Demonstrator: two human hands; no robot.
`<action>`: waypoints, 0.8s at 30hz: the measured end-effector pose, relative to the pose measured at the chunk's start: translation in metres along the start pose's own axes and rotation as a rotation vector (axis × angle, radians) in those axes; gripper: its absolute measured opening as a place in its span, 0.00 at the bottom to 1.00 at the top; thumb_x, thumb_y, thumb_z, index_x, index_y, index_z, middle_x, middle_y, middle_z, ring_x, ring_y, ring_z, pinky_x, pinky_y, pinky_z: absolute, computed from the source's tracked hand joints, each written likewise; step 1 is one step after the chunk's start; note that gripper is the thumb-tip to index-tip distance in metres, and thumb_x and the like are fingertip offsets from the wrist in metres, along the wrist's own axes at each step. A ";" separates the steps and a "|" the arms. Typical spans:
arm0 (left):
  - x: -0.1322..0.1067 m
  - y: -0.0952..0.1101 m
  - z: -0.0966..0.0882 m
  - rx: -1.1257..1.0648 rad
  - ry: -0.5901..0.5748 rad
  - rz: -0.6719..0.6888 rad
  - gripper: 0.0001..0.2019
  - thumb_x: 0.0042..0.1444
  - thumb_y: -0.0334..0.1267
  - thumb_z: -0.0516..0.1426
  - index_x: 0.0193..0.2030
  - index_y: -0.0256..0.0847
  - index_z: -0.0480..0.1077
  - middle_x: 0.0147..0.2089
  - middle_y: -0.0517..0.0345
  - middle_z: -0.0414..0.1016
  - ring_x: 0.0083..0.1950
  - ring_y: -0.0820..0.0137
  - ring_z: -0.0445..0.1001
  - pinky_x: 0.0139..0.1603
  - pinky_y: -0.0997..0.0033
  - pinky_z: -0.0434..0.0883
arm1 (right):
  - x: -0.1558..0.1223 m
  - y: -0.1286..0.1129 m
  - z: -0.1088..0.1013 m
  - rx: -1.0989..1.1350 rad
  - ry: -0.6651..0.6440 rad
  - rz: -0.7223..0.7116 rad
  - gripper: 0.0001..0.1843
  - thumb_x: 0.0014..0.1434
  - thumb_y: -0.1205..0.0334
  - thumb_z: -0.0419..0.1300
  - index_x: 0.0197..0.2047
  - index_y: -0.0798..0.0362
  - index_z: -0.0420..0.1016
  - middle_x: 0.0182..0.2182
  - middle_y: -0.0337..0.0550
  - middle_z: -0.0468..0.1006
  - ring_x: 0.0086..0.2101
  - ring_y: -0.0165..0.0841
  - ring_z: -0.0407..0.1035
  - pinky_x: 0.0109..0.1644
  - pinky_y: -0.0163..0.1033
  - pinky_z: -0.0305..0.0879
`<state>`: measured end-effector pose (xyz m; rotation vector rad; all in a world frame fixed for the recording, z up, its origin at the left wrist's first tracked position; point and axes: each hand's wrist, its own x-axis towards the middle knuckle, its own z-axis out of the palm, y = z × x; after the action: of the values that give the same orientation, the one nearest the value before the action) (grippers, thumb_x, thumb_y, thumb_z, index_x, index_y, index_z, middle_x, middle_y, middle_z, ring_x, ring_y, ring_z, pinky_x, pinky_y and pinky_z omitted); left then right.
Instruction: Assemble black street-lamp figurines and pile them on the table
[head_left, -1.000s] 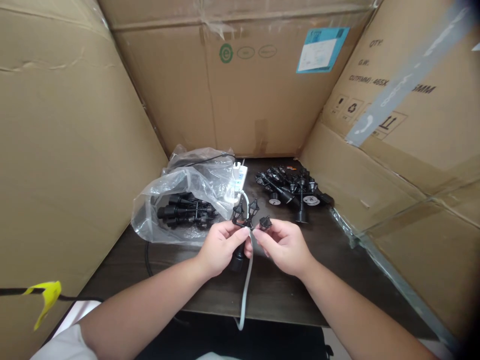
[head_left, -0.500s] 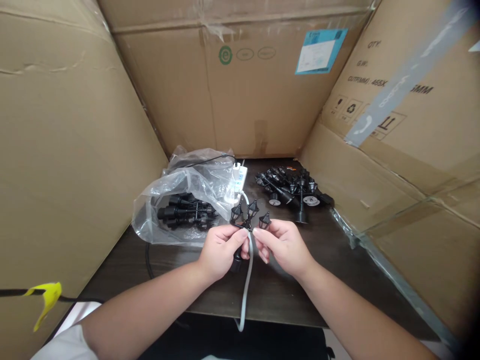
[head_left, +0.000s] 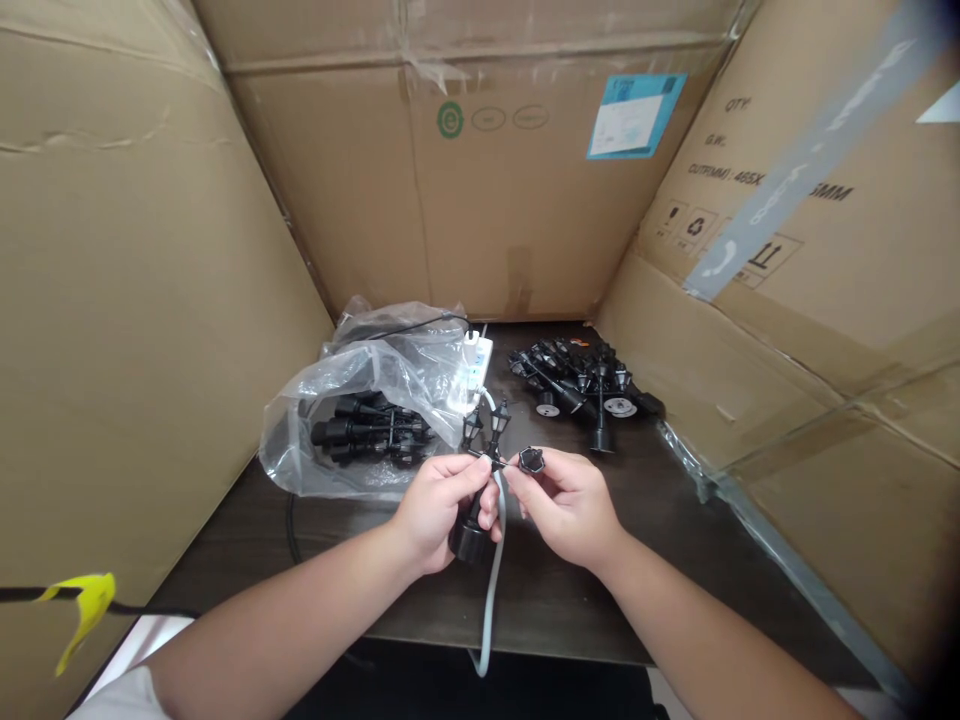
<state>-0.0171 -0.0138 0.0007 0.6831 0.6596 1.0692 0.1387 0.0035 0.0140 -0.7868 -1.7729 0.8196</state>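
My left hand point(head_left: 444, 505) grips a small black model street lamp point(head_left: 471, 540) by its post, with thumb and fingers closed near the arms. Its round base hangs below the fingers, and lantern heads stand up above them. Opposite it, my right hand point(head_left: 566, 500) pinches the arm of a single lantern head point(head_left: 532, 460) at the right side of the lamp. The fingertips of both hands are close together. Whether this arm is joined to the post cannot be made out.
A clear plastic bag point(head_left: 281, 445) with several black lamps lies at the left. Several more lamps point(head_left: 600, 430) are piled at the back right. A white power strip point(head_left: 480, 365) and grey cable point(head_left: 491, 600) run through the middle. Cardboard walls point(head_left: 510, 200) enclose the dark table point(head_left: 645, 570).
The lamp in my left hand has tilted so its base shows more. The lantern head at my right hand has turned, its top now facing me.
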 end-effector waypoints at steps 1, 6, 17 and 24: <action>0.000 0.000 0.000 -0.015 0.002 -0.013 0.17 0.58 0.40 0.59 0.21 0.34 0.67 0.19 0.60 0.66 0.18 0.76 0.64 0.22 0.72 0.70 | 0.000 0.001 0.000 -0.040 0.006 -0.024 0.11 0.61 0.68 0.58 0.25 0.56 0.72 0.19 0.39 0.70 0.18 0.27 0.65 0.21 0.32 0.62; -0.001 0.000 -0.001 0.078 -0.002 0.021 0.19 0.59 0.42 0.58 0.20 0.33 0.68 0.17 0.59 0.66 0.19 0.74 0.67 0.23 0.73 0.69 | 0.002 0.000 -0.003 -0.095 -0.003 -0.095 0.12 0.60 0.69 0.58 0.25 0.56 0.72 0.20 0.41 0.72 0.21 0.28 0.66 0.24 0.34 0.63; -0.002 0.001 0.001 0.368 0.051 0.173 0.21 0.57 0.45 0.60 0.18 0.34 0.69 0.17 0.58 0.68 0.21 0.73 0.68 0.26 0.73 0.68 | -0.003 0.001 0.002 0.238 -0.039 0.264 0.13 0.60 0.60 0.60 0.25 0.55 0.70 0.17 0.38 0.74 0.13 0.26 0.64 0.15 0.30 0.62; -0.002 -0.001 -0.001 0.431 0.044 0.193 0.21 0.57 0.45 0.60 0.18 0.34 0.69 0.18 0.58 0.68 0.21 0.73 0.68 0.27 0.72 0.68 | -0.002 0.004 0.002 0.358 -0.069 0.411 0.15 0.57 0.55 0.64 0.25 0.56 0.70 0.15 0.37 0.72 0.13 0.25 0.63 0.15 0.30 0.62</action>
<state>-0.0184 -0.0158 -0.0001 1.1153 0.8879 1.1320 0.1383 0.0036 0.0096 -0.8983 -1.4782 1.4058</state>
